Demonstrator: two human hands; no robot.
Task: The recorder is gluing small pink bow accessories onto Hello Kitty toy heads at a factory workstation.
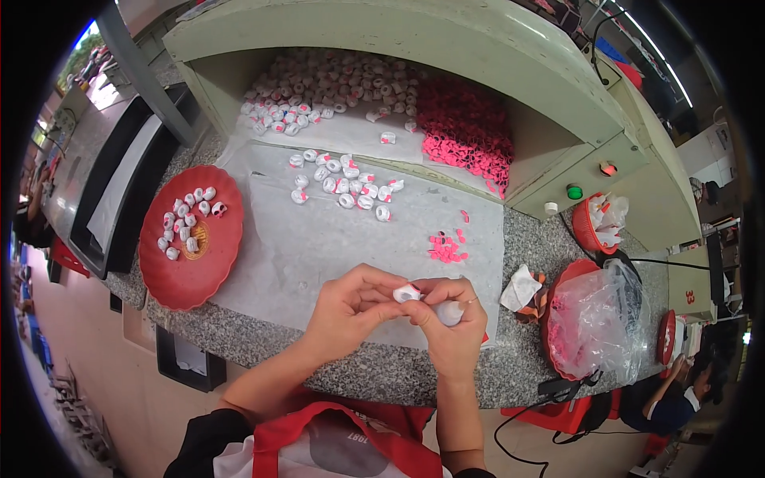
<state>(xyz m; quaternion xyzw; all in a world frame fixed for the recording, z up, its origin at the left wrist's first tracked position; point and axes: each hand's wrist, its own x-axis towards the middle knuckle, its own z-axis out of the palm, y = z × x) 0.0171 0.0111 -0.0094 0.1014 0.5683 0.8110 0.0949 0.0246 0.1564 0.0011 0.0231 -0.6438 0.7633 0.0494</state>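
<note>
Over the front of the paper-covered worktop, my left hand (348, 309) pinches a small white rounded piece (407, 293) with a dark hole and a touch of pink. My right hand (456, 333) meets it from the other side, its fingers also on the piece. Tucked in the right palm is a whitish translucent object (450, 313), perhaps a small bottle, partly hidden by the fingers. Beyond the hands lie several similar white pieces (343, 186) with pink marks. Small flat pink bits (446, 248) are scattered to the right.
A red scalloped plate (179, 280) with white pieces stands left. The greenish cabinet (382, 32) holds heaps of white pieces (335, 80) and pink bits (466, 131). At right are a red basket (585, 227), a plastic bag (613, 319) on a red dish, and a crumpled cloth (520, 287).
</note>
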